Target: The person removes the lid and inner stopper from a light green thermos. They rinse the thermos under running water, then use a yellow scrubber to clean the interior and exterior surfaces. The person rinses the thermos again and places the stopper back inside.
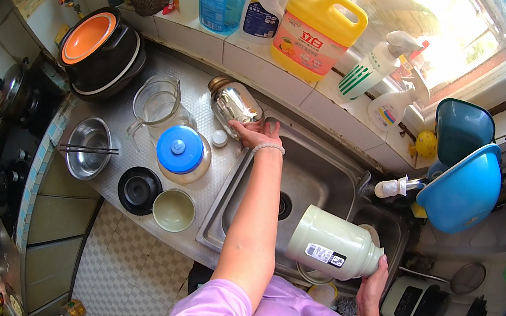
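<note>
My left hand point(259, 133) reaches over the sink's back left corner. Its spread fingers touch the lower end of a silvered bottle point(233, 100), which looks like a vacuum-flask liner with a brown top; whether they grip it is unclear. My right hand point(373, 286) holds the narrow neck of a pale green thermos shell point(330, 244), tilted with its wide end toward the basin. A white label with a printed code is on its side. On the counter are a small white cap point(219, 138), a pale green cup point(173, 211) and a black round part point(140, 191).
A blue-lidded jar point(180, 149), glass pitcher point(156, 106) and metal bowl point(83, 155) with chopsticks stand left of the steel sink point(317, 163). Bottles, including a yellow detergent jug point(315, 28), line the window ledge. Blue basins point(464, 196) stand right of the faucet point(390, 187).
</note>
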Demonstrator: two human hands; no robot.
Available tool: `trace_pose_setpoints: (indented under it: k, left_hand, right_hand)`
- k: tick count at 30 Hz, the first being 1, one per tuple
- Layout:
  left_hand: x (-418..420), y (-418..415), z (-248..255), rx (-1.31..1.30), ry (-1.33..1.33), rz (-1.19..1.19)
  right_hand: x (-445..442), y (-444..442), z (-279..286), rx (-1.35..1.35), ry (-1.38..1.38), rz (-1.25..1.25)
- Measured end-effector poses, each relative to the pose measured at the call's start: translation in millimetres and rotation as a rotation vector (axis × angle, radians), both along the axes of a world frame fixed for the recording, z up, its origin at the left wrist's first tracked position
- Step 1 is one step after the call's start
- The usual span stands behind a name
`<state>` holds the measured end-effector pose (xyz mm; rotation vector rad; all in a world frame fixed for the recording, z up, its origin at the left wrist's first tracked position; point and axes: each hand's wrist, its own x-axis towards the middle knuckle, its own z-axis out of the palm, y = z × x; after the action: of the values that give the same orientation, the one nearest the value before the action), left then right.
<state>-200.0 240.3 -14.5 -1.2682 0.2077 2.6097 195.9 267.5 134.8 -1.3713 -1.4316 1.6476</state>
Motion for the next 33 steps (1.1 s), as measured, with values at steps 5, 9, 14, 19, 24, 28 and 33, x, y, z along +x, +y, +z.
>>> trace_pose_setpoints:
  k: [5, 9, 14, 19, 24, 28, 33]
  left_hand:
    - [1.0, -4.6, 1.5, 0.019, 0.043, -0.006]
    - [0.3, -6.9, -1.0, 0.032, 0.022, -0.003]
    - [3.3, -8.6, 1.5, 0.019, 0.072, -0.012]
    - [7.4, -13.2, 5.7, -0.012, 0.121, -0.023]
    - [3.1, -14.5, 0.5, 0.044, 0.01, -0.013]
    - [7.8, -16.9, 6.4, -0.009, 0.075, -0.022]
    - [9.1, -19.2, 12.1, -0.029, 0.063, -0.014]
  right_hand:
    - [2.7, -0.3, -4.3, 0.016, -0.005, -0.011]
    - [3.4, 0.0, -7.2, 0.031, -0.015, 0.008]
    - [-0.5, -3.4, -3.7, 0.035, -0.025, 0.012]
    - [-5.4, -5.2, 0.4, 0.022, -0.009, 0.054]
    - [-9.5, -9.5, 4.4, 0.004, 0.005, 0.04]
    - [-9.1, -10.1, 3.2, 0.004, -0.004, 0.037]
    - [-6.9, -9.4, 0.3, 0.011, -0.011, 0.041]
